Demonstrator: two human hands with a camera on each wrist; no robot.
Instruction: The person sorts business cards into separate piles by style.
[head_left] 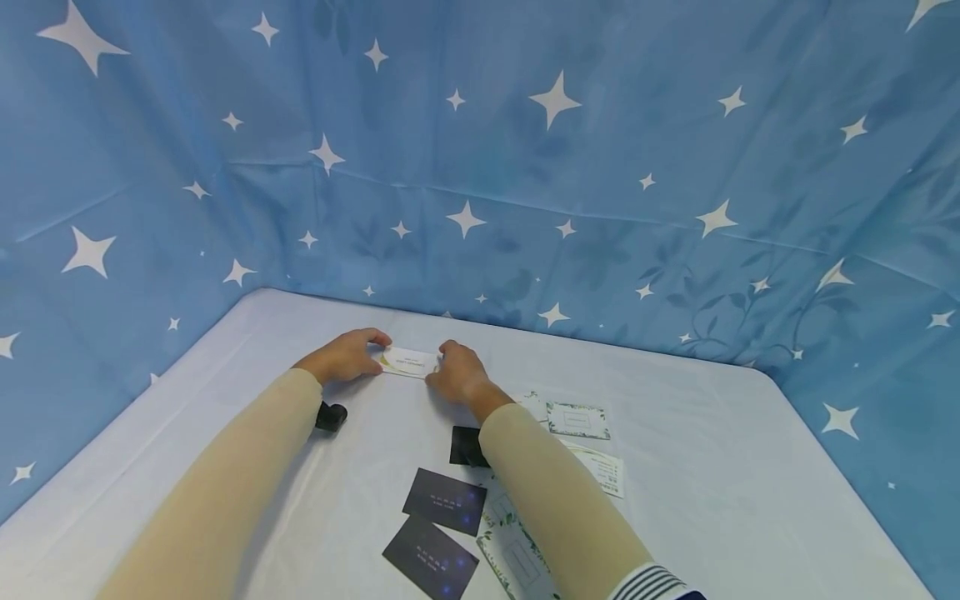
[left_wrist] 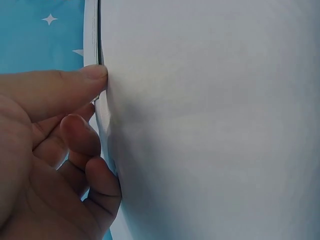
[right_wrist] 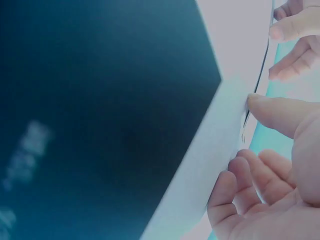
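A white card (head_left: 408,362) with a gold curve and small print lies flat at the far part of the white table. At its left end my left hand (head_left: 347,354) grips it, thumb on the near edge and fingers at the far one. My right hand (head_left: 459,373) holds the right end in the same way. In the left wrist view the card (left_wrist: 92,35) shows nearly edge-on, the thumb (left_wrist: 90,82) against it. The right wrist view has the right hand (right_wrist: 270,170) with its thumb at the card's edge and the other fingers bent.
Two dark printed cards (head_left: 445,500) (head_left: 431,557) lie nearer me, with another black card (head_left: 465,446) partly under the right sleeve. Leaf-bordered cards (head_left: 578,420) (head_left: 519,560) and a gold-lined white card (head_left: 603,471) lie to the right. A blue star-patterned curtain (head_left: 480,167) hangs behind the table (head_left: 712,467).
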